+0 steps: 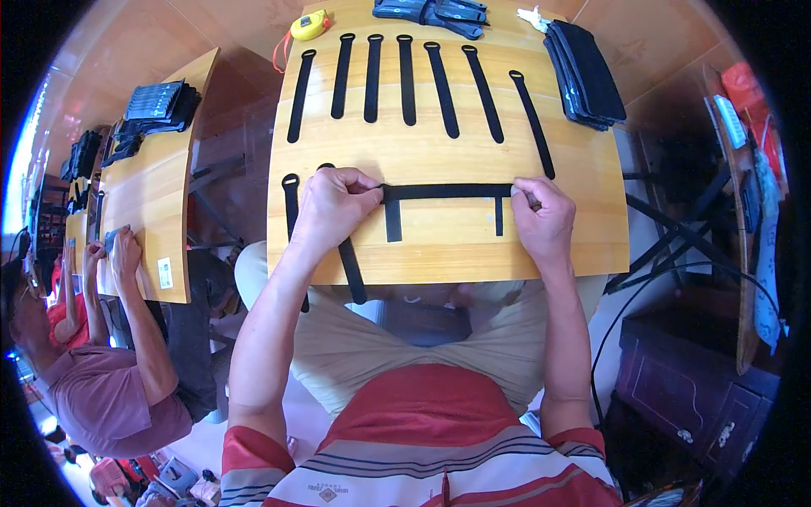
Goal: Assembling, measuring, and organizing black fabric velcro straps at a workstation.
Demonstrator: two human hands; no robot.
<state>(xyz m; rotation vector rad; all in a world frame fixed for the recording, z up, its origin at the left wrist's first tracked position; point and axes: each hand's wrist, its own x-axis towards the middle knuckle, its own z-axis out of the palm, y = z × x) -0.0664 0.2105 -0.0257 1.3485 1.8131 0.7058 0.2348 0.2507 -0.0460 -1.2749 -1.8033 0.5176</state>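
Observation:
A black strap [448,192] is stretched level between my two hands, close above the wooden table. My left hand [334,207] pinches its left end, and my right hand [543,215] pinches the right end. Below the strap show a wider dark strip [394,221] and a narrow dark strip [499,217]; whether they join the strap I cannot tell. Under my left hand lies another strap [351,270], partly covered, with one more looped strap [291,203] to its left. Several black straps with looped ends, such as one strap [372,80], lie in a row farther back.
A yellow tape measure [310,25] sits at the table's far left corner. Black packs [431,13] lie at the back edge, and a black stack [583,76] stands far right. At left, a person [118,380] works at another wooden table [152,203]. A dark cabinet [676,406] stands right.

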